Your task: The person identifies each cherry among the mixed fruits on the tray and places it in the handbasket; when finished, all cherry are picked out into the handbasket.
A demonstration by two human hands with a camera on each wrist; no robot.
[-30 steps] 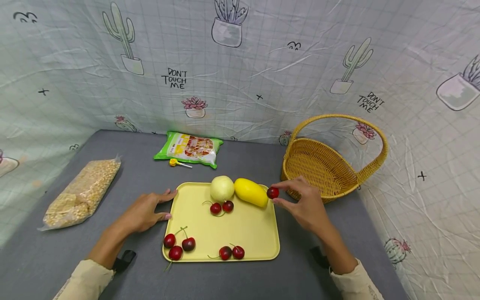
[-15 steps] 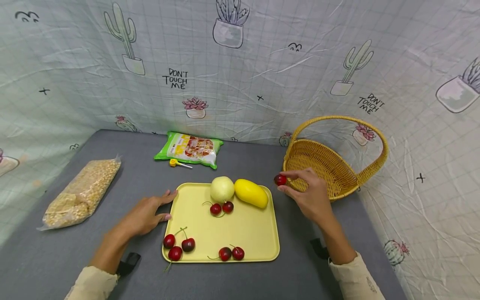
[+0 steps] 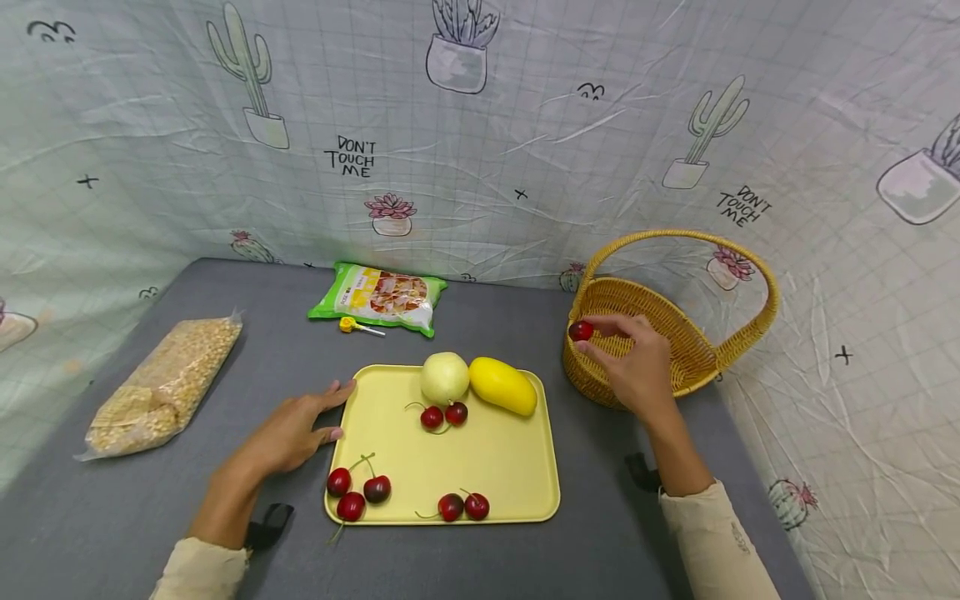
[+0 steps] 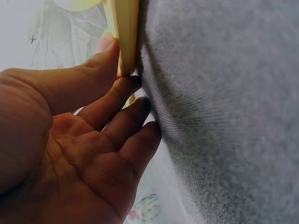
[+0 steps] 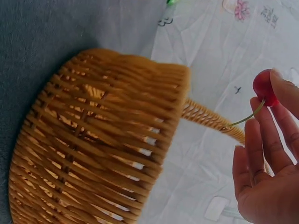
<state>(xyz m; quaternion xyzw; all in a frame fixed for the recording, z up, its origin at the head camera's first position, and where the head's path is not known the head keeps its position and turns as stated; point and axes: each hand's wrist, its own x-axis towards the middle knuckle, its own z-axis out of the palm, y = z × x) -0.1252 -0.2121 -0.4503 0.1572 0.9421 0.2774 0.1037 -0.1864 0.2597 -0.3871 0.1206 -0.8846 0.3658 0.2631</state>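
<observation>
Between thumb and fingertips, my right hand [image 3: 637,358] pinches a dark red cherry [image 3: 581,331] at the left rim of the wicker basket [image 3: 573,358]. The right wrist view shows this cherry [image 5: 264,87] with a green stem, held above the basket's woven side [image 5: 98,140]. My left hand [image 3: 288,433] touches the left edge of the yellow tray [image 3: 495,458] with thumb and index finger; in the left wrist view its other fingertips rest on the grey cloth. On the tray lie a pale round fruit [image 3: 445,378], a yellow mango-shaped fruit [image 3: 502,387] and several cherries [image 3: 377,488].
A clear bag of corn kernels [image 3: 165,387] lies at the left. At the back are a green snack bag [image 3: 378,298] and a yellow lollipop [image 3: 348,325]. The basket's tall handle [image 3: 675,233] arches over it, close to the printed curtain [image 3: 480,150].
My right hand has carried the cherry up and rightward from beside the tray's right edge to the basket's rim. The left hand stays at the tray edge while its forearm shifts slightly right.
</observation>
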